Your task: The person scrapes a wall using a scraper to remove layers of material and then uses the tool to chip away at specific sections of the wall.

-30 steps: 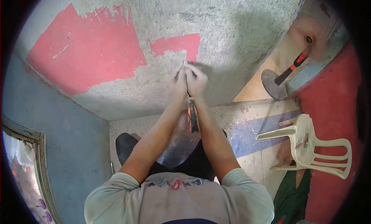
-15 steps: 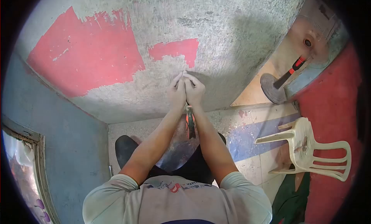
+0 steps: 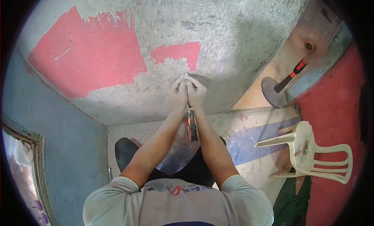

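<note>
Filling the far half of the view, the wall (image 3: pixel 218 35) is bare grey plaster with patches of red paint (image 3: pixel 85 54) left on it, the largest at the left and a small one just above the hands. Below it the speckled floor (image 3: pixel 253 120) runs to the right, where a cream plastic chair (image 3: pixel 311 152) lies tipped on its side and a tool with a red and black handle (image 3: pixel 290 76) stands on a round dark base.

Both arms reach up from the near edge and meet at the wall. The left hand (image 3: pixel 178 96) and the right hand (image 3: pixel 196 94) are pressed side by side, fingers curled closed around a scraper (image 3: pixel 191 122). Its orange and black handle hangs down between the wrists; its working end is hidden inside the fists, at the point where the fingertips touch the plaster just under the small red patch.
</note>
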The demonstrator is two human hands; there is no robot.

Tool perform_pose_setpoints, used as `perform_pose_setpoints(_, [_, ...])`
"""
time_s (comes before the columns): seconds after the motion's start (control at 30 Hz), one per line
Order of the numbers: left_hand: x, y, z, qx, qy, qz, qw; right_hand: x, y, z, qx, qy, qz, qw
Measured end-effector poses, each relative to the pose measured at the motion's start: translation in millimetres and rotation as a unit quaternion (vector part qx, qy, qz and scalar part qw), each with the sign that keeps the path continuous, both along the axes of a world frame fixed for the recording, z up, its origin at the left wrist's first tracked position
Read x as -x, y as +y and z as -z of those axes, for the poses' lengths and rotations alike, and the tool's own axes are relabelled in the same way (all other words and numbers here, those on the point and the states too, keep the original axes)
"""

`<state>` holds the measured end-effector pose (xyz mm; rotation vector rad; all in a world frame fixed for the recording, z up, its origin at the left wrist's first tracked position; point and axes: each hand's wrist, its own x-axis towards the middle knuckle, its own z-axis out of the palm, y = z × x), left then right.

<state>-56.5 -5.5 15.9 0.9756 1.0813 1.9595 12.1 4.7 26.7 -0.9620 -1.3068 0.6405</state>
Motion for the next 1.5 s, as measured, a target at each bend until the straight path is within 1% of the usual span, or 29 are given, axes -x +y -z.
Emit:
perform_pose_setpoints(0.07, [-1, 3, -1, 0.011, -0.019, 0.003, 1.0, 1, 5, 2, -0.01, 0.021, -0.011, 1.0])
perform_pose_setpoints(0.1, [1, 3, -10, 0.001, 0.009, -0.003, 1.0, 0, 8, -5, -0.016, 0.006, 0.0, 1.0])
perform_pose_setpoints(0.17, [6, 6, -43, -0.012, 0.068, -0.014, 0.998, 0, 9, -37, -0.026, 0.021, -0.014, 0.999])
perform_pose_setpoints(0.2, [5, 9, -47, -0.025, 0.025, 0.004, 0.999, 1, 12, -47, -0.032, 0.029, -0.021, 0.999])
perform_pose_setpoints(0.23, [2, 13, -51, -0.039, -0.019, 0.02, 0.999, 3, 17, -48, -0.047, 0.048, -0.026, 0.997])
perform_pose_setpoints(0.27, [1, 14, -55, -0.055, -0.064, 0.036, 0.996, 4, 14, -47, -0.043, 0.042, -0.024, 0.998])
perform_pose_setpoints(0.33, [5, 5, -45, -0.012, 0.006, 0.015, 1.0, 3, 6, -45, -0.039, 0.029, -0.016, 0.999])
perform_pose_setpoints(0.37, [6, 1, -40, 0.007, 0.041, 0.006, 0.999, 2, 11, -25, -0.032, 0.013, -0.006, 0.999])
perform_pose_setpoints(0.47, [1, 3, 5, -0.022, -0.023, 0.015, 0.999, 2, 7, 10, -0.006, 0.024, -0.006, 1.0])
perform_pose_setpoints(0.5, [1, 1, -1, -0.012, -0.026, 0.02, 0.999, 3, 4, 6, 0.002, 0.023, -0.002, 1.0])
perform_pose_setpoints(0.57, [1, 8, -16, -0.02, -0.019, 0.024, 0.999, -1, 14, -9, -0.037, -0.01, 0.013, 0.999])
perform_pose_setpoints(0.6, [2, 7, -31, -0.019, -0.015, 0.025, 0.999, -1, 14, -25, -0.051, -0.026, 0.02, 0.998])
perform_pose_setpoints(0.63, [2, 9, -47, -0.031, -0.032, 0.025, 0.999, 1, 11, -47, -0.042, 0.002, -0.003, 0.999])
perform_pose_setpoints(0.73, [0, 18, -41, -0.055, -0.119, 0.067, 0.989, 1, 13, -52, -0.044, 0.029, -0.027, 0.998])
perform_pose_setpoints(0.77, [1, 13, -36, -0.024, -0.088, 0.053, 0.994, 0, 13, -43, -0.041, 0.006, -0.009, 0.999])
perform_pose_setpoints(0.83, [3, 8, -18, 0.028, -0.023, 0.025, 0.999, 0, 6, -23, -0.009, -0.002, 0.002, 1.0])
perform_pose_setpoints(0.87, [3, 8, -7, 0.023, -0.043, 0.03, 0.998, 0, 3, -11, 0.008, -0.007, 0.005, 1.0])
perform_pose_setpoints(0.9, [2, 5, -2, 0.018, -0.064, 0.036, 0.997, 5, 2, -6, 0.003, 0.015, -0.003, 1.0])
perform_pose_setpoints(0.93, [2, 5, 1, 0.014, -0.084, 0.043, 0.995, 4, 5, -3, -0.003, 0.007, 0.002, 1.0])
perform_pose_setpoints(0.97, [3, 11, 3, 0.007, -0.055, 0.035, 0.998, 2, 10, 0, -0.01, -0.001, 0.008, 1.0])
perform_pose_setpoints(1.03, [4, 1, -37, -0.001, 0.002, 0.02, 1.0, 1, 7, -29, -0.026, -0.01, 0.008, 1.0])
perform_pose_setpoints(1.1, [2, 1, -62, -0.007, -0.057, 0.041, 0.997, 2, 14, -50, -0.033, 0.012, -0.015, 0.999])
perform_pose_setpoints(1.13, [1, 3, -65, -0.01, -0.088, 0.051, 0.995, 1, 13, -54, -0.037, 0.022, -0.027, 0.999])
perform_pose_setpoints(1.17, [0, 3, -63, -0.04, -0.077, 0.048, 0.995, 0, 8, -56, -0.023, -0.002, -0.009, 1.0])
perform_pose_setpoints(1.23, [5, 7, -29, 0.001, -0.036, 0.028, 0.999, 1, 2, -39, -0.003, -0.015, -0.003, 1.0])
perform_pose_setpoints(1.27, [6, 9, -18, 0.017, -0.015, 0.018, 1.0, 1, 2, -28, 0.002, -0.022, 0.0, 1.0])
perform_pose_setpoints(1.3, [3, 3, -17, 0.003, -0.018, 0.01, 1.0, 3, -1, -21, -0.004, -0.025, 0.006, 1.0])
perform_pose_setpoints(1.4, [2, 2, -19, -0.011, -0.032, 0.013, 0.999, 5, 4, -12, -0.006, 0.003, 0.01, 1.0])
perform_pose_setpoints(1.5, [6, 3, -60, -0.047, -0.028, 0.026, 0.998, 6, 16, -41, -0.036, 0.013, -0.011, 0.999])
